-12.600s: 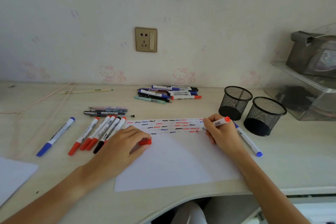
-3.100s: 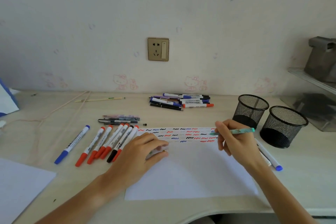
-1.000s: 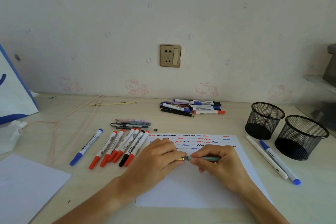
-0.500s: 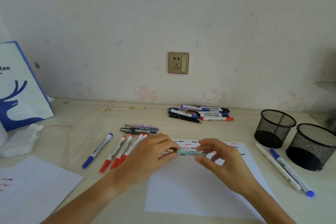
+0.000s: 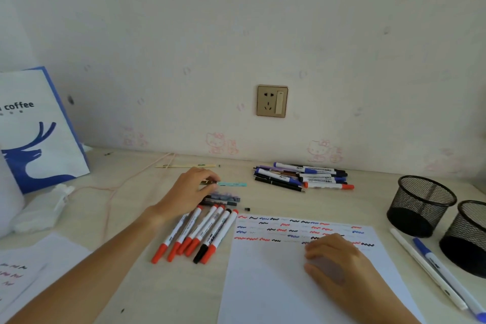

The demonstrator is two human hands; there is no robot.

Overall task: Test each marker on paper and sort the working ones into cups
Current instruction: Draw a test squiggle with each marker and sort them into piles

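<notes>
My left hand [image 5: 189, 193] pinches the teal pen [image 5: 231, 184] by its near end, thumb and fingertips closed on the barrel, the rest sticking out to the right. It's centre frame, just above the small cluster of pens [image 5: 222, 198] lying behind the row of red and black markers [image 5: 200, 234]. My right hand [image 5: 332, 258] lies on the paper [image 5: 268, 284] at lower right, fingers loosely curled, holding nothing; it pins the sheet just below the squiggle rows.

Read: this one is headed for the set-aside cluster, not the mesh cups [image 5: 420, 205] at far right. That's a judgement from where I'm holding it.

Doing it well:
- Lower it flat and parallel to the pens already there, so it can't roll toward the untested pile [image 5: 302, 177] upper centre.
- Don't let my wrist drag across the marker row under it; they touch each other and would fan out.
- Release only once the barrel rests on the desk [image 5: 131, 218].
- Keep the paper pinned for the next test.

Can't tell whether the cap is on.
</notes>
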